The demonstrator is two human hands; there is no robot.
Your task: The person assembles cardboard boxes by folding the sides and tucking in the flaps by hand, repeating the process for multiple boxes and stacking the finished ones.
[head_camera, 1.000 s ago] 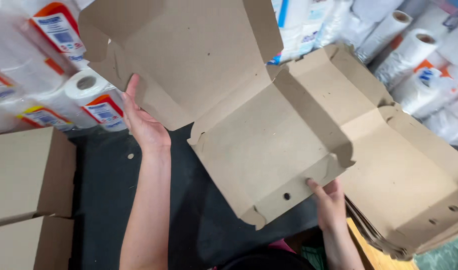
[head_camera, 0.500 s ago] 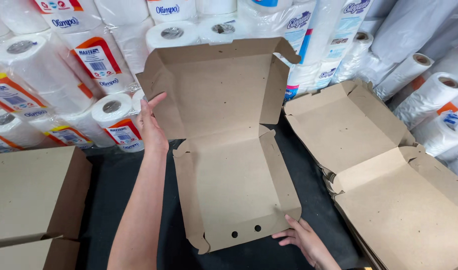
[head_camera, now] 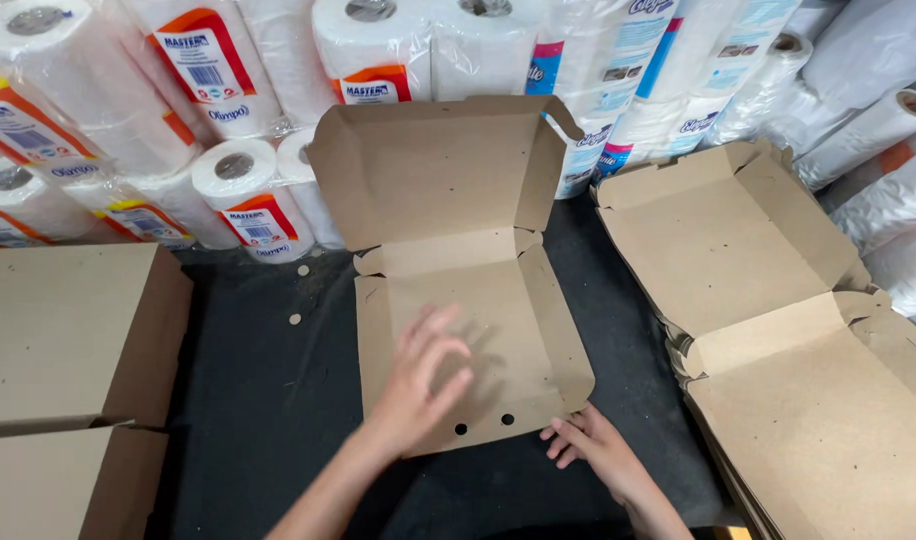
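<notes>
1. Your left hand [head_camera: 418,385] hovers flat, fingers spread and released, over the tray half of the open cardboard box [head_camera: 468,320] — it grips nothing. The picture does not settle whether the palm touches the card.

2. Your right hand [head_camera: 588,445] sits at the box's near right corner, fingertips curled loosely against the front edge; I judge it touching, not clamped.

3. The box lies directly ahead of both hands, on the black mat [head_camera: 248,400]. Its long axis runs away from you: tray under your left hand, then the hinge fold, then the raised lid [head_camera: 438,170] beyond your fingertips, tilted back toward the paper towel rolls [head_camera: 238,190].

4. Two small round holes [head_camera: 483,425] in the front flap lie between your two hands, just beside your left wrist.

5. The left hand is nearer the tray's middle and the hinge — the right is nearer the front corner and the right side wall.

6. To the right of your right hand, well apart from the box, lies a stack of unfolded box blanks [head_camera: 778,330]; to the left of your left hand, closed boxes [head_camera: 68,340].
</notes>
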